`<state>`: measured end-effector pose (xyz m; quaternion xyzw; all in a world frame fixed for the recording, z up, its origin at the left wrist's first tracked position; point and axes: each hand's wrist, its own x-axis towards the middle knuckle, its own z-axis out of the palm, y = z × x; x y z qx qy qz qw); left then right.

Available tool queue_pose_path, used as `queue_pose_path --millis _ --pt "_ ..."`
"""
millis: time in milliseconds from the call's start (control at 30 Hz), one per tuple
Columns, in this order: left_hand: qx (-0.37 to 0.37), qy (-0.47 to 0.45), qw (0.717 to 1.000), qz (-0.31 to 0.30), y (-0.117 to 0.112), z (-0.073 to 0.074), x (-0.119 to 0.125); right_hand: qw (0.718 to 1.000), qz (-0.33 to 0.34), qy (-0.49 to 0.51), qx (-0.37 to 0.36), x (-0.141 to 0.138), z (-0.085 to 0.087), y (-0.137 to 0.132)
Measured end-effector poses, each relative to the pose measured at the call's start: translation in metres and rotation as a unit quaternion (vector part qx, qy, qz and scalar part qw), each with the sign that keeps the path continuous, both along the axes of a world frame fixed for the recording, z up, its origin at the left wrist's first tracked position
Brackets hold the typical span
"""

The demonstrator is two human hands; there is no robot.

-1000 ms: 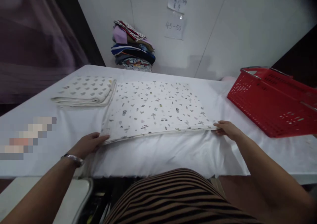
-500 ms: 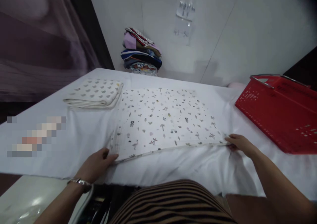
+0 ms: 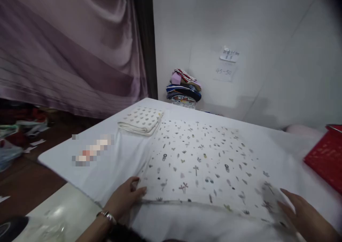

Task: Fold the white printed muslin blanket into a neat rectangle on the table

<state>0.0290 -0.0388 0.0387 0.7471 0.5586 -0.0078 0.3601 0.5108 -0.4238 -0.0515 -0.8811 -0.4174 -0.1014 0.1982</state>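
Note:
A white cloth printed with small dark motifs (image 3: 203, 163) lies flat on the white-covered table (image 3: 125, 156). My left hand (image 3: 124, 199), with a bracelet at the wrist, pinches the cloth's near left corner, thumb on top. At the near right corner my right hand (image 3: 301, 211) lies over the cloth, fingers stretched out; it is blurred by motion. A folded white cloth with grey hearts (image 3: 141, 120) sits beyond the left corner of the spread one.
A stack of coloured folded fabrics (image 3: 184, 89) stands against the white wall at the table's far edge. A red plastic basket (image 3: 324, 158) is at the right edge. A mauve curtain (image 3: 69, 53) hangs left; a metal surface (image 3: 50, 217) lies below the table.
The view has swung up and to the left, so the curtain and floor now show. Both hands stay at the cloth's near corners; the right hand's fingers have spread.

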Motion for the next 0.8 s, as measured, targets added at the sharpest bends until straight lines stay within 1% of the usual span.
queue_pose_path --millis 67,167,200,267,367,433,533,667,800 --pt "0.003 -0.008 1.000 0.014 0.000 -0.001 0.000 0.998 0.050 -0.024 -0.011 -0.016 0.005 0.034" --pt "0.013 0.003 1.000 0.025 -0.001 -0.005 0.001 0.986 0.150 -0.052 -0.051 -0.050 0.010 0.084" --pt "0.017 0.012 0.999 0.025 -0.001 -0.006 0.001 0.981 0.174 -0.063 -0.063 -0.059 0.009 0.096" --pt "0.024 0.031 0.999 0.024 -0.002 -0.008 0.001 0.970 0.208 -0.075 -0.095 -0.072 0.005 0.113" --pt "0.027 0.046 0.998 0.018 -0.002 -0.009 0.001 0.962 0.231 -0.056 -0.133 -0.077 -0.004 0.120" --pt "0.026 0.050 0.998 0.015 -0.002 -0.010 0.000 0.966 0.225 -0.036 -0.122 -0.077 -0.005 0.119" --pt "0.022 0.044 0.999 0.016 -0.001 -0.011 0.000 0.974 0.206 -0.001 -0.090 -0.082 0.003 0.120" --pt "0.015 0.033 0.999 0.025 0.001 -0.010 -0.001 0.970 0.218 0.042 -0.105 -0.096 0.015 0.125" --pt "-0.005 0.041 0.999 0.020 0.003 -0.010 -0.002 0.969 0.211 0.067 -0.112 -0.105 0.017 0.131"
